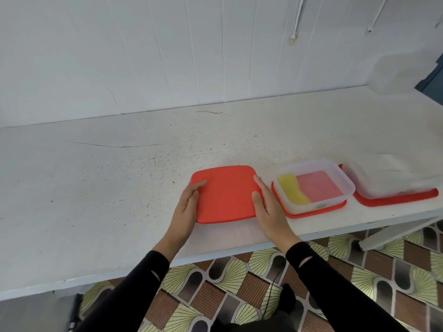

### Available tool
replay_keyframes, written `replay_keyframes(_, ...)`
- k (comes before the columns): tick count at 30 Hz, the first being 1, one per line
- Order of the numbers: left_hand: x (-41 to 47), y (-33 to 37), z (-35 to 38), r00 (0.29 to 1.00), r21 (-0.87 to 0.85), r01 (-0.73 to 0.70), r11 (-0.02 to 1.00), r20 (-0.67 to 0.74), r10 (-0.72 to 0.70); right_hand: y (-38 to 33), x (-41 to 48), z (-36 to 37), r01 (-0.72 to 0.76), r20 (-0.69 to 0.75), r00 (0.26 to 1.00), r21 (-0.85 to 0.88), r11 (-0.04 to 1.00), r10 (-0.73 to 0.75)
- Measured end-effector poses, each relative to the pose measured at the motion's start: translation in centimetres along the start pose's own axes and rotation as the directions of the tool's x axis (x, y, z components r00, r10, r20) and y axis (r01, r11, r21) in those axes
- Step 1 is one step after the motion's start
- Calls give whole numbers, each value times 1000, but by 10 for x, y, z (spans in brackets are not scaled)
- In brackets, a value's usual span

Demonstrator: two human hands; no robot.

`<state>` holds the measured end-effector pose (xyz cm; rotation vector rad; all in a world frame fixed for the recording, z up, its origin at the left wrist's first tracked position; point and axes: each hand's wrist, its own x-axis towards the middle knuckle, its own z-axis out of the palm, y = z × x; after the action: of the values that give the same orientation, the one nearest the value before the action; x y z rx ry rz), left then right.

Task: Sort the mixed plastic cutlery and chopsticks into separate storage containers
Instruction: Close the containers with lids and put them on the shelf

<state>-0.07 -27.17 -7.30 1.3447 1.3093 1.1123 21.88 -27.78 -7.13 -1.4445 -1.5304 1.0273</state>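
A white wall (143, 56) of panels stands behind a long white table (96, 176), scuffed and speckled. Patterned floor (239, 283) shows below the table's near edge.

Three containers sit in a row at the near right of the table. The far-right box (388, 178) is the biggest in view. It is clear and stands on its own red base lid (395, 200). Its contents are a pale blur that cannot be told.

Next to it on the left, a clear middle box (347, 185) is open at the top and stands on a second lid (311, 213), also red. Inside lie a yellow patch (293, 190) on the left and a pink patch (318, 185) on the right, touching each other. They are too blurred to say which cutlery they are.

Just left of that is the red lid (226, 194), flat and level close to the table edge. What is beneath it is hidden.

Both arms reach in from below in black sleeves (143, 283). The left hand (185, 209) clasps the red lid's left edge, one digit lying over the top and the others curled down the side. The right hand (268, 207) clasps the right edge, thumb on top and fingers together along the side. The lid is held between the two hands.
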Motion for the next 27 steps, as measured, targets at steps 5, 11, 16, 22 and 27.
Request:
replay_keyframes(5, 11, -7, -35, 867, 602, -498, 624, 347, 357, 2, 21, -4, 143, 74, 989, -284, 948, -127)
replay_keyframes(11, 37, -8, -64, 504, 513, -853, 99, 758, 413, 1, 34, -8, 369, 204, 929, -419, 829, -310)
replay_keyframes(16, 36, -20, -62, 458, 492, -867, 75, 730, 507, 14, 28, -18, 521, 341, 852, -476, 709, -398)
replay_keyframes(22, 40, -25, -66, 481, 489, -865, 117, 737, 476, 24, 32, -22, 609, 425, 793, -570, 551, -437)
replay_keyframes(27, 27, -18, -52, 691, 459, -722, 517, 517, 505, 8, 33, -18, 537, 314, 843, -544, 645, -437)
